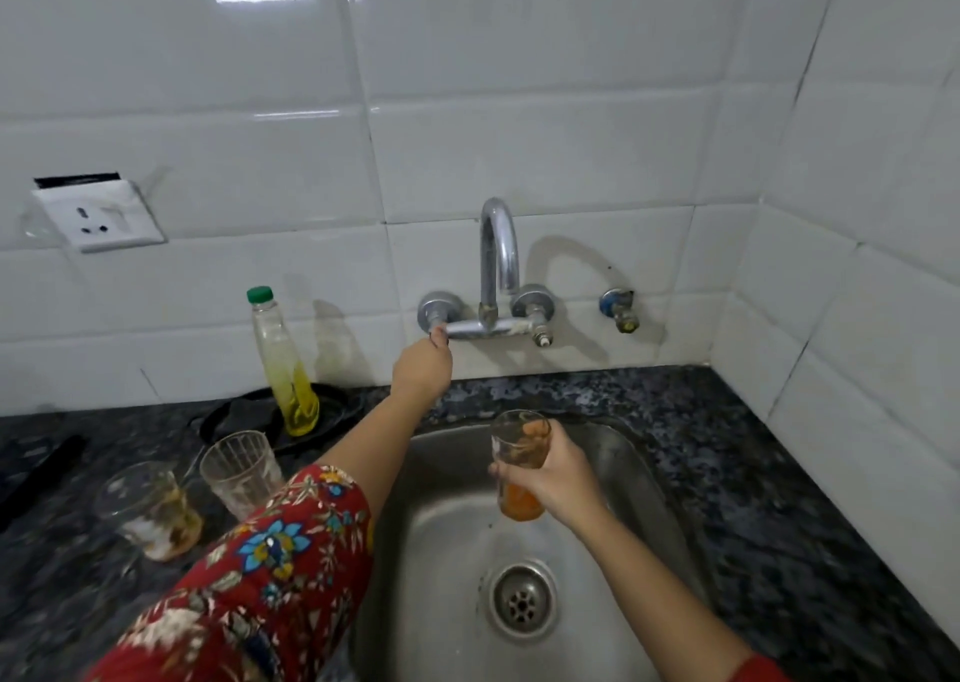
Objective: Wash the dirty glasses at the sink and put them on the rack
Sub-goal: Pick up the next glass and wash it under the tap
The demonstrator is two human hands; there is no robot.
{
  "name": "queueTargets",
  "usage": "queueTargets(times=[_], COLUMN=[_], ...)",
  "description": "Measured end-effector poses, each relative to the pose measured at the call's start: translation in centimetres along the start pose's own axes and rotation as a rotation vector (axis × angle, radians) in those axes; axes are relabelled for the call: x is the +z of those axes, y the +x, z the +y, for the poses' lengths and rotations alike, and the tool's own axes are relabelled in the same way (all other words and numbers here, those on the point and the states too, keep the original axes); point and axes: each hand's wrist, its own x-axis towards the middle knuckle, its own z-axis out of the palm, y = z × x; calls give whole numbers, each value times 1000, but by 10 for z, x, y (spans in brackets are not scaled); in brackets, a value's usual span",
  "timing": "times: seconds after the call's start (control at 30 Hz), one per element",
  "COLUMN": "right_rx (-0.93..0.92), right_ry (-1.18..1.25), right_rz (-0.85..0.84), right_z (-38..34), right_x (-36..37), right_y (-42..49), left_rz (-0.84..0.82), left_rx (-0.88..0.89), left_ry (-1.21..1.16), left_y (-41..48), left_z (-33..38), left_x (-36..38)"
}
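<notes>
Above the steel sink (441, 473), near its far rim, my right grip (558, 478) clasps a juice-stained glass (519, 442) round its middle, the soundest hold on something light, rigid, breakable and likely slick once wet, while my left grip (423, 367) pinches the tap's left valve (436, 309).

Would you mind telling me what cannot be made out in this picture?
Head view:
- Rack: outside the frame.
- Tap, left handle: covered by the left hand.
- Black object at the left edge: blurred and cut off.
- Glass in the right hand: middle hidden by fingers.
</notes>
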Motion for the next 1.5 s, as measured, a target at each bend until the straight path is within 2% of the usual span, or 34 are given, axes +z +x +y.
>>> queueTargets(times=[0.1,0.23,0.37,0.4,0.5,0.57,0.63,0.7,0.77,0.83,0.87,0.93,0.97,1.0,1.07,1.1,1.17,1.23,1.3,1.33,1.43,1.5], right_rx=[-15,-15,-62,-85,-119,-126,-211,-434,-670,-783,-846,-949,-911,-773,-435,-351,-342,-572,-901,-923,-662,-584], right_ry=[-2,-12,45,62,120,115,-17,-290,-523,-760,-926,-1247,-1304,-1280,-1048,-908,-811,-1064,-1385,-1470,-1378,-1304], right_rz=[-14,-34,-47,-46,-115,-203,-126,-7,-116,-358,-423,-457,-446,-449,-559,-608,-667,-650,-508,-489,-577,-635], right_z=[2,1,-3,-4,-13,-21,-23,-22,-19,-17,-18,-21,-26,-32,-41,-43,-45,-46,-41,-37,-37,-39], right_x=[-1,0,0,-1,-3,1,6,6,-5,-21,-28,-30,-25,-19,-2,2,-3,-20,-28,-27,-13,-15], right_y=[5,7,10,11,15,17,19,19,20,27,34,50,53,52,52,55,58,60,62,63,58,63], left_rz=[-11,-76,-199,-287,-742,-843,-771,-646,-584,-578,-574,-510,-445,-360,-156,-72,-46,-246,-431,-443,-217,-137], left_rx=[-125,-261,-145,-88,37,144,200,207,206,293,347,410,402,387,397,423,446,455,476,462,374,363], left_ry=[-167,-724,-703,-708,-787,-753,-719,-662,-631,-531,-448,-282,-254,-262,-257,-232,-226,-256,-290,-316,-315,-348], left_y=[8,9,-33,-44,-63,-61,-57,-53,-50,-45,-42,-42,-45,-49,-57,-58,-55,-47,-40,-41,-52,-55], left_z=[-6,-14,-30,-40,-66,-66,-58,-53,-54,-59,-60,-57,-55,-51,-44,-43,-43,-47,-50,-50,-46,-45], left_x=[1,0,17,25,44,54,59,60,54,49,48,49,52,56,63,64,61,51,44,46,64,70])
